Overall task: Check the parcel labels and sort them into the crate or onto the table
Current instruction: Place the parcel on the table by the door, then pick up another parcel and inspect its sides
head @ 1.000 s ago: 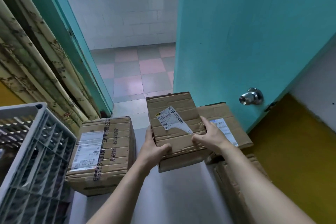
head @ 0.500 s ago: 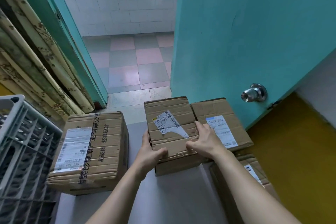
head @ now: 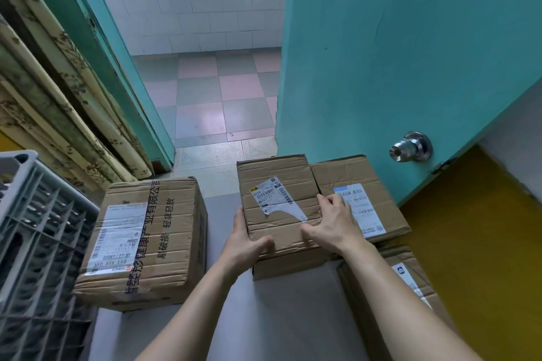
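Observation:
A small cardboard parcel [head: 275,184] with a torn white label sits on the grey table [head: 287,316], held between both hands. My left hand [head: 243,243] grips its near left corner, thumb on top. My right hand [head: 334,227] grips its right edge, fingers curled over the top. Against its right side stands another parcel [head: 366,184] with a white and blue label. A bigger taped parcel [head: 146,243] with printed black characters lies to the left. The grey plastic crate [head: 38,228] stands at the far left.
A fourth parcel [head: 410,281] lies at the near right under my right forearm. A teal door [head: 410,53] with a metal knob [head: 410,148] stands open behind the parcels. A tiled floor shows through the doorway, and a patterned curtain [head: 58,91] hangs at the left.
The small parcel came down from a raised, tilted hold onto the table beside the right parcel. Both hands stayed on it. The camera tilted downward.

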### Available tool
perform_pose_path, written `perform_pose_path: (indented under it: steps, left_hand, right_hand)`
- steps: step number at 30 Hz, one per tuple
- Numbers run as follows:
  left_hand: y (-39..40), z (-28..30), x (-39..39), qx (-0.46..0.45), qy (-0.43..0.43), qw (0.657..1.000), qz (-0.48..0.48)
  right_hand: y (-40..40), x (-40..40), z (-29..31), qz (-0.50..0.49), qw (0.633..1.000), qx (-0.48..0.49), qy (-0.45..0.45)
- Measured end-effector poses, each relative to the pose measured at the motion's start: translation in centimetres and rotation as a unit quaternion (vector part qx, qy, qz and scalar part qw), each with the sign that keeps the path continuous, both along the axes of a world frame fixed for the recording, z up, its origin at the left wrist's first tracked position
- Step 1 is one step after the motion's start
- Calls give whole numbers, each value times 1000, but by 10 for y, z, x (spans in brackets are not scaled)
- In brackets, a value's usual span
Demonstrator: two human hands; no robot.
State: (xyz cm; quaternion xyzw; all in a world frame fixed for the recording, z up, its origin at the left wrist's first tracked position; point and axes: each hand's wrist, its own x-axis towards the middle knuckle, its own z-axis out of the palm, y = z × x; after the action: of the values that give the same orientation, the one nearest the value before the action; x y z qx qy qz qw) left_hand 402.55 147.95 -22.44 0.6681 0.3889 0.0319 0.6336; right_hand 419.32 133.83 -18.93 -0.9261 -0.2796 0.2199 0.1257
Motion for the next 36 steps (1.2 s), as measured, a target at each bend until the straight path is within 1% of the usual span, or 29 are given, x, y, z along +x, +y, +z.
perform_pose_path:
  steps: [4, 7, 12, 14, 18, 21, 24, 29, 30, 33, 36]
  left_hand:
    - [3, 11, -1, 65, 25, 998, -1]
    - [8, 24, -1, 99, 14, 995, 8]
    - [21, 52, -19, 133, -41, 989, 51]
    - [29, 61, -33, 149, -60, 984, 78]
    - [55, 72, -73, 218, -58, 964, 141]
    - [72, 74, -105, 249, -30, 953, 169]
    - [88, 71, -131, 295, 35, 936, 188]
    - [107, 62, -165, 318, 146, 921, 168]
    - [108, 61, -167, 310, 163, 922, 165]
    - [112, 54, -179, 249, 208, 931, 170]
    - [113, 48, -187, 182, 230, 939, 178]
  right_hand:
    - [6, -3, 7, -13, 999, 41, -30]
    - [14, -6, 15, -13, 997, 71, -41]
    - [30, -26, 30, 6, 993, 114, -16]
    - [40, -40, 35, 12, 989, 145, -11]
    - [64, -74, 42, 35, 981, 192, -6]
    - [81, -101, 42, 55, 977, 203, 21]
    - [96, -126, 37, 71, 976, 201, 37]
    - [115, -163, 23, 72, 974, 187, 101]
    - [117, -167, 21, 66, 974, 180, 120]
    - [125, -182, 12, 47, 970, 158, 181]
    - [129, -193, 6, 33, 962, 143, 229]
